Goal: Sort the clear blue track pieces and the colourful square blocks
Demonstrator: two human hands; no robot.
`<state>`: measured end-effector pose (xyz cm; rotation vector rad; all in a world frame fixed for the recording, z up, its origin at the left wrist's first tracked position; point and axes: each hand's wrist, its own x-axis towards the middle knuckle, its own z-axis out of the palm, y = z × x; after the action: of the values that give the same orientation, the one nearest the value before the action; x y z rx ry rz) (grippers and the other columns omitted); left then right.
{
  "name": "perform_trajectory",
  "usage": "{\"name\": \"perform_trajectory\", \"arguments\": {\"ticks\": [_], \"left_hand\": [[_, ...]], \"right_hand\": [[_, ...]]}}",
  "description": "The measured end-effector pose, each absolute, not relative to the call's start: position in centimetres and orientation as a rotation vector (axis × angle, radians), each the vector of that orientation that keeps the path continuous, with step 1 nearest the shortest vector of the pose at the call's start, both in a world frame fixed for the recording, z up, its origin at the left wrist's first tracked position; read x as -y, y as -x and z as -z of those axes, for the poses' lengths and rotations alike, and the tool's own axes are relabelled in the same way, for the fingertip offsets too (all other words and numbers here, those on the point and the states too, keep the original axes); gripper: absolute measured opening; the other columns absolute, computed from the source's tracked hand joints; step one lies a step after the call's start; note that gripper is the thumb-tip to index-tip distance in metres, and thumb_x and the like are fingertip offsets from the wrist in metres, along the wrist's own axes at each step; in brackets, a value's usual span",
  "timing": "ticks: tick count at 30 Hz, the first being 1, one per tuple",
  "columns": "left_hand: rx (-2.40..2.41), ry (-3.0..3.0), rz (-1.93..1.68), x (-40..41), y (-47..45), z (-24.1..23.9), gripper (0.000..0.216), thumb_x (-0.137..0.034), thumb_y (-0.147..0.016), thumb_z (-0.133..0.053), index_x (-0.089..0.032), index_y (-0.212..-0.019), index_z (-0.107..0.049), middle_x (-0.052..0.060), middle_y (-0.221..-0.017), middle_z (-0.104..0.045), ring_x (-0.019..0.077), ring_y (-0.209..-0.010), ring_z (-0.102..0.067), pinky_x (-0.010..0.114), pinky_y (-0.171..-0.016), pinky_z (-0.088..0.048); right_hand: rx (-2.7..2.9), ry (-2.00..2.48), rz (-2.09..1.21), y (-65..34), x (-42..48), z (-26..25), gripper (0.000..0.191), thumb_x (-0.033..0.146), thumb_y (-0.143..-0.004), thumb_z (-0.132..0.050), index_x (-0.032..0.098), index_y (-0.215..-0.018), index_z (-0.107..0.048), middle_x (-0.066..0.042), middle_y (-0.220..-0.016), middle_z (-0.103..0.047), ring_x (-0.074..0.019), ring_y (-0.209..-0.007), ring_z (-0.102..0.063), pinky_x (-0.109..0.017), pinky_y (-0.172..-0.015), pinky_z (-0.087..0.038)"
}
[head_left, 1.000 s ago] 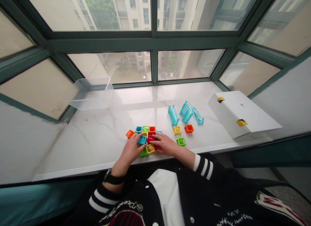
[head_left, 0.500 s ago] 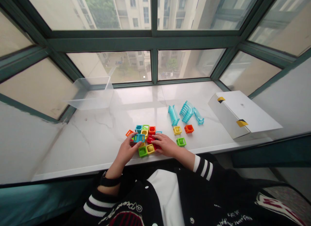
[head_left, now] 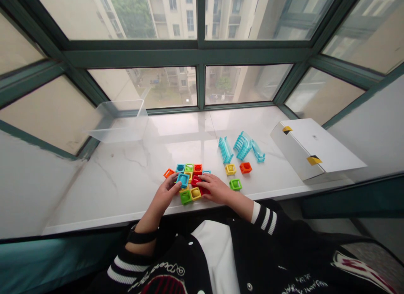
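The blue block is in the left hand, whose thumb and fingers pinch it at its left side, over the block cluster on the counter. Half a second ago its slotted side showed; now it is turned so that a square, recessed face shows. A second ago it sat lower and farther right, with the fingers over its top. The right hand has hardly moved: its fingers are bent against the red blocks at the cluster's right side, and whether they grip or only steady them I cannot tell.

Within the cluster, a green block and a yellow block sit side by side at the near edge. An orange block at the left is partly covered by the left hand, and pieces under the right hand are mostly hidden.

To the right, unchanged, lie three loose blocks and, beyond them, translucent blue track pieces. A clear tub stands at the far left; its outline is faint. The white box at the right bears yellow-and-black tabs and a small mark too tiny to read. On the dark jacket, an "@" is legible; the other lettering is unclear.
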<state>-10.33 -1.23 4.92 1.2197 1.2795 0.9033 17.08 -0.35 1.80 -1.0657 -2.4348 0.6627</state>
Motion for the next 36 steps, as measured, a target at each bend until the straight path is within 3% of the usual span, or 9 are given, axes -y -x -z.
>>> {"name": "perform_trajectory", "arguments": {"ticks": [3, 10, 14, 19, 24, 32, 36], "left_hand": [[-1.164, -1.143, -0.964, 1.4, 9.5, -5.6, 0.073, -0.06, -0.087, -0.074, -0.02, -0.144, -0.055, 0.015, -0.138, -0.07, 0.0336, -0.123, -0.07, 0.049, -0.102, -0.06], [-1.041, -1.241, -0.989, 1.8, 7.0, -7.1, 0.065, -0.049, -0.089, -0.076, -0.026, -0.145, -0.054, 0.012, -0.138, -0.066, 0.0304, -0.122, -0.071, 0.05, -0.105, -0.06], [-0.977, -1.252, -0.996, 1.9, 5.5, -7.1, 0.065, -0.047, -0.089, -0.077, -0.026, -0.145, -0.052, 0.012, -0.137, -0.066, 0.0302, -0.123, -0.07, 0.05, -0.106, -0.059], [-0.945, -1.318, -0.96, 2.0, 4.6, -6.9, 0.065, -0.046, -0.088, -0.079, -0.026, -0.145, -0.053, 0.013, -0.139, -0.066, 0.0309, -0.126, -0.069, 0.05, -0.107, -0.059], [-0.949, -1.313, -0.99, 1.6, 4.8, -6.4, 0.076, -0.045, -0.086, -0.081, -0.028, -0.152, -0.046, 0.015, -0.147, -0.061, 0.0305, -0.128, -0.068, 0.052, -0.111, -0.056], [-0.995, -1.375, -1.009, 1.2, 4.4, -6.8, 0.063, -0.05, -0.084, -0.082, -0.021, -0.136, -0.061, 0.015, -0.132, -0.071, 0.0327, -0.124, -0.07, 0.055, -0.11, -0.056], [-1.077, -1.666, -1.067, 1.3, 3.6, -7.3, 0.049, -0.042, -0.088, -0.079, -0.025, -0.132, -0.064, 0.012, -0.133, -0.069, 0.0305, -0.123, -0.068, 0.052, -0.11, -0.056]], "right_hand": [[2.287, 1.048, -0.724, -17.0, 0.4, -2.8, 0.066, 0.029, -0.083, -0.085, 0.022, -0.145, -0.062, -0.019, -0.151, -0.058, -0.0353, -0.145, -0.05, -0.058, -0.121, -0.042], [1.863, 0.966, -1.0, -16.8, 0.6, -5.8, 0.045, 0.042, -0.102, -0.065, 0.026, -0.144, -0.059, -0.012, -0.137, -0.066, -0.0265, -0.127, -0.065, -0.047, -0.112, -0.053], [1.608, 0.979, -1.221, -16.6, 0.6, -5.8, 0.053, 0.05, -0.099, -0.068, 0.024, -0.144, -0.056, -0.011, -0.127, -0.069, -0.0249, -0.116, -0.07, -0.043, -0.1, -0.061], [1.51, 1.011, -1.255, -16.7, 0.7, -6.0, 0.056, 0.044, -0.091, -0.078, 0.026, -0.14, -0.057, -0.007, -0.114, -0.072, -0.0219, -0.102, -0.074, -0.039, -0.092, -0.064], [1.523, 1.019, -1.192, -17.2, 0.5, -6.3, 0.06, 0.039, -0.088, -0.081, 0.026, -0.141, -0.056, -0.008, -0.118, -0.072, -0.0226, -0.106, -0.073, -0.039, -0.091, -0.064], [1.669, 0.959, -1.057, -17.9, 0.6, -7.0, 0.055, 0.039, -0.09, -0.08, 0.026, -0.14, -0.06, -0.01, -0.129, -0.068, -0.0245, -0.117, -0.07, -0.042, -0.097, -0.062], [1.744, 1.037, -0.967, -18.4, 0.8, -7.0, 0.069, 0.041, -0.085, -0.085, 0.028, -0.147, -0.057, -0.011, -0.138, -0.064, -0.027, -0.121, -0.066, -0.043, -0.098, -0.061]]}}
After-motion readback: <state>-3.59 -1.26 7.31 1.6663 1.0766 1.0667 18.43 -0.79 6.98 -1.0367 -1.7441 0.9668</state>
